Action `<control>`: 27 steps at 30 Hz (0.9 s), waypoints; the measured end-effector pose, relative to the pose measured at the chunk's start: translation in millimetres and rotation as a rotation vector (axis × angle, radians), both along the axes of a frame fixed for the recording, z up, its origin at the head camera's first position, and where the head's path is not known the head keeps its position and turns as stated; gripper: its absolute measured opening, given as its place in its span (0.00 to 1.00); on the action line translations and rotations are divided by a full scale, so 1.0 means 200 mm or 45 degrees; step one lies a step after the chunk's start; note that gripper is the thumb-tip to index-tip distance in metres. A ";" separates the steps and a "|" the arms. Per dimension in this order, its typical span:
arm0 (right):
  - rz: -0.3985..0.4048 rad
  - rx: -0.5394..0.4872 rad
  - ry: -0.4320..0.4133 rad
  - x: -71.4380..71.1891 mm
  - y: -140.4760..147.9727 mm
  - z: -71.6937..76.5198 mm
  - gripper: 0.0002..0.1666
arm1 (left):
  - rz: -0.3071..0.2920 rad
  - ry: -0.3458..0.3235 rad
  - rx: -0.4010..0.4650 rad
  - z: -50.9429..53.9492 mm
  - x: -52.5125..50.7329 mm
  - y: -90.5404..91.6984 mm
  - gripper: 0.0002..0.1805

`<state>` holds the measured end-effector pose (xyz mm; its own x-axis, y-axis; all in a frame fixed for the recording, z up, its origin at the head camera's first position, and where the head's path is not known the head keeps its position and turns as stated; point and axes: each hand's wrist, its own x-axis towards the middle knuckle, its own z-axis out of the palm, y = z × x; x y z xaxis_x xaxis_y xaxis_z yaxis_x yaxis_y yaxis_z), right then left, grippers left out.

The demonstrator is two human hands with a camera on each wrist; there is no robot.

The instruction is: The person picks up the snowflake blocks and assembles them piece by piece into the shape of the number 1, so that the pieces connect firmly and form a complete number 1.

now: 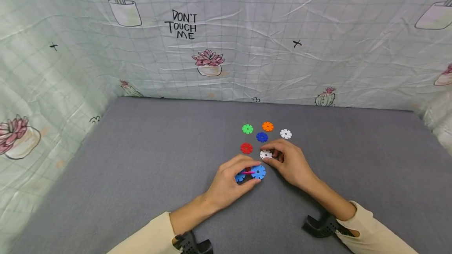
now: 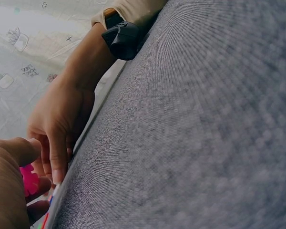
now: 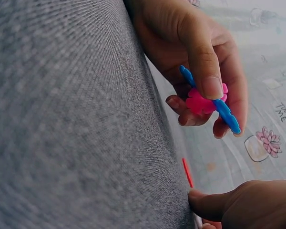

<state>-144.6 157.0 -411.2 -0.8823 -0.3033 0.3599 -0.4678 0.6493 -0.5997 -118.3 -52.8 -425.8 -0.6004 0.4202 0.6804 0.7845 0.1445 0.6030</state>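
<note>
1. while the left hand [image 1: 225, 183] pinches a joined blue-and-pink piece [image 1: 259, 173] between thumb and fingers, the right hand [image 1: 291, 164] pinches a white disc [image 1: 266, 155] at its fingertips, low on the gray table [image 1: 159, 148].
2. hands are apart but pretty near each other, with that joined piece just left of the right thumb.
3. red disc [image 1: 246, 148] is just past the left fingertips, dark blue disc [image 1: 262, 137] just past the right ones.
4. farther beyond both hands: green disc [image 1: 245, 129], orange disc [image 1: 267, 126].
</note>
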 end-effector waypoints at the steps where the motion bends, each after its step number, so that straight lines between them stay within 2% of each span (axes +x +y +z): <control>1: -0.009 0.006 -0.014 0.00 0.00 0.00 0.17 | 0.001 -0.002 0.000 0.00 0.00 0.00 0.21; 5: -0.031 0.015 -0.050 0.01 0.00 0.00 0.19 | 0.011 -0.013 -0.003 0.00 0.01 0.00 0.21; 13: -0.021 -0.010 -0.030 0.02 0.02 0.02 0.14 | 0.040 -0.024 -0.012 0.00 0.01 0.00 0.21; 16: -0.005 -0.093 -0.122 0.04 0.04 0.03 0.14 | 0.044 -0.022 -0.015 0.00 0.01 0.00 0.21; 21: 0.046 -0.330 -0.318 0.08 0.06 0.06 0.14 | 0.050 -0.037 -0.008 0.00 0.01 0.00 0.20; 27: 0.099 -0.521 -0.385 0.15 0.05 0.07 0.14 | 0.077 -0.095 -0.018 0.01 0.01 0.00 0.19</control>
